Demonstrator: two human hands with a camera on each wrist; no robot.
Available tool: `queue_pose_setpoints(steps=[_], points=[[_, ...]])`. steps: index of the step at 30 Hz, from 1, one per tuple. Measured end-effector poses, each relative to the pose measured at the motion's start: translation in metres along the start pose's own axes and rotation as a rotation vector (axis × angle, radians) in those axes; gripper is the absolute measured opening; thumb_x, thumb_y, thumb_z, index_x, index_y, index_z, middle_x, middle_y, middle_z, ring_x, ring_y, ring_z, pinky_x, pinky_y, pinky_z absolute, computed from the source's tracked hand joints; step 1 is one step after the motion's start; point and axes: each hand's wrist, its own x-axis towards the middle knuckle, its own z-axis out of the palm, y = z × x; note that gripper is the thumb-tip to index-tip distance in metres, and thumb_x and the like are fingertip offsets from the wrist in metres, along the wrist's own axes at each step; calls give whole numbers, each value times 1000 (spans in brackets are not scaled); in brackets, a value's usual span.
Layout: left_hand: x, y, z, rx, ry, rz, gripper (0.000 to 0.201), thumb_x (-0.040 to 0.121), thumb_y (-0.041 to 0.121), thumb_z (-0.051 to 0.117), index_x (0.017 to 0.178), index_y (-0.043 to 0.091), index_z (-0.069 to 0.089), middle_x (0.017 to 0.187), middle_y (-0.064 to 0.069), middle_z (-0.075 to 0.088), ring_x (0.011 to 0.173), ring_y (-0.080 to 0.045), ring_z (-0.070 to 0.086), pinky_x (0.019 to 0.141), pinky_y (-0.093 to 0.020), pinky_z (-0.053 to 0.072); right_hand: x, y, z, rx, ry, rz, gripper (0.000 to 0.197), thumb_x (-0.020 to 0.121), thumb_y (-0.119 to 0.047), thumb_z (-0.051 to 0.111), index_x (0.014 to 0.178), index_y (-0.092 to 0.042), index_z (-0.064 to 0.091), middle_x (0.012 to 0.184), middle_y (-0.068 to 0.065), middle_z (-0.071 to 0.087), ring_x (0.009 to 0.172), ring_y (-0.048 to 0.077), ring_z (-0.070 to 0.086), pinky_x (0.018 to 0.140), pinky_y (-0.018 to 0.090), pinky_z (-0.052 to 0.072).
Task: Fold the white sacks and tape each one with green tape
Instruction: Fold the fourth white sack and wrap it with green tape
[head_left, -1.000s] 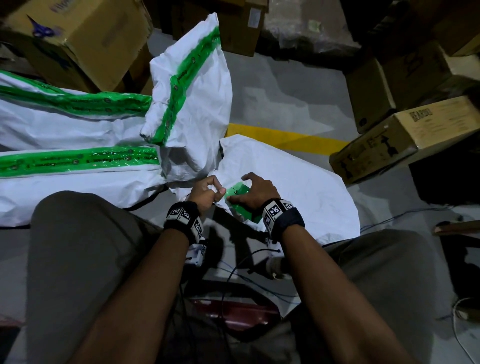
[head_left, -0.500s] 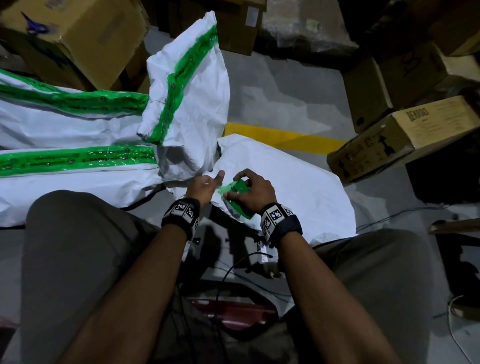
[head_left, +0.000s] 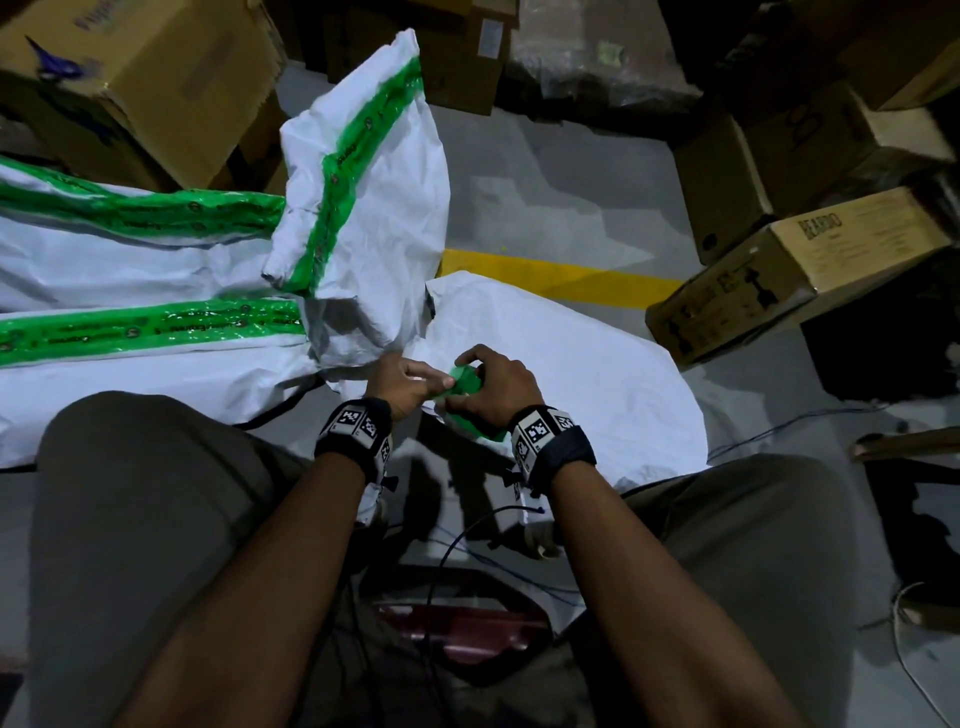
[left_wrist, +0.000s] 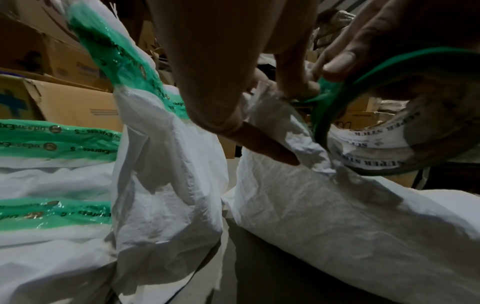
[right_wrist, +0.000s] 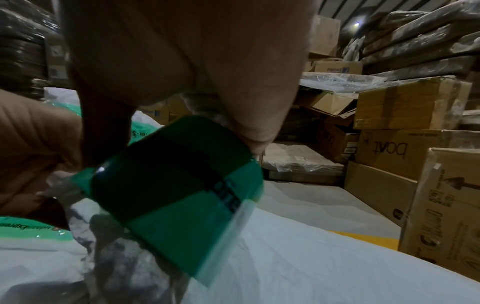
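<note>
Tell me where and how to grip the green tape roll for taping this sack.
Grip the green tape roll through its hollow core, coming from above on the right, as the right hand does. That leaves the outer face free to turn, while the left hand pins the loose tape end on the untaped sack.

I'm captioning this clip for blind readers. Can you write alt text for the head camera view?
Seen from above, a seated person's right hand grips a roll of green tape while the left hand pinches its end at the corner of an untaped white sack. Three sacks already striped with green tape lie to the left, with cardboard boxes around.
</note>
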Motion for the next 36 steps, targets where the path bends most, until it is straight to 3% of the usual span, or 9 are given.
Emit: queue_pose_setpoints(steps=[3,13,17,21,23,26,28,33,36], points=[[3,-11,3,19,101,-45,8,77,14,84,75,10,79,71,1,74,75,-18,67,83,-34,53,-2,5,6,61,3,-16,80,71,-54,84,132,-27,41,112,10,70,103,32,64,87,37,50],[2,-23,8,28,209,-113,23,78,16,82,59,24,72,66,3,72,67,-15,67,81,-30,56,-19,37,11,35,11,-37,67,78,-69,67,125,-35,34,73,6,66,74,30,65,67,44,55],[2,-25,3,15,254,-132,24,77,16,82,59,26,72,67,2,72,73,-18,66,81,-31,55,-14,44,-4,-280,-138,106,66,76,-88,49,127,-48,48,116,-1,70,108,27,64,83,37,49],[3,-21,1,55,182,-39,16,79,14,83,68,24,75,79,-3,74,86,-17,68,89,-28,51,-6,55,-12,-115,-270,159,63,75,-82,59,123,-41,65,146,-4,53,130,24,53,104,37,44],[3,-19,-3,43,106,26,10,81,9,81,86,16,78,90,-4,73,93,-15,65,91,-26,48,-3,55,-15,16,-209,129,47,79,-75,64,105,-37,74,129,-2,66,119,24,60,99,35,47],[8,-27,-16,27,25,72,60,78,0,81,132,22,65,130,1,65,121,-13,57,107,-30,43,2,47,-22,31,-98,74,32,84,-67,64,93,-39,76,98,-2,70,99,24,66,85,33,51],[12,-33,-20,33,73,-17,87,77,3,83,151,25,42,143,5,53,130,-11,48,110,-30,40,5,42,-30,-29,-31,25,29,86,-65,64,92,-39,76,105,-1,66,99,22,63,86,34,51],[16,-22,-13,78,111,-245,32,96,22,65,122,3,65,126,-19,65,118,-30,60,88,-24,40,21,27,-45,-3,-86,-33,33,84,-64,67,81,-33,77,94,-8,74,91,16,65,85,39,54],[17,-17,-15,-19,55,-297,38,104,18,51,129,-9,58,134,-29,58,106,-23,58,77,-26,46,38,13,-43,-52,-81,-56,41,84,-67,65,76,-28,76,78,-4,73,79,17,66,75,39,57]])
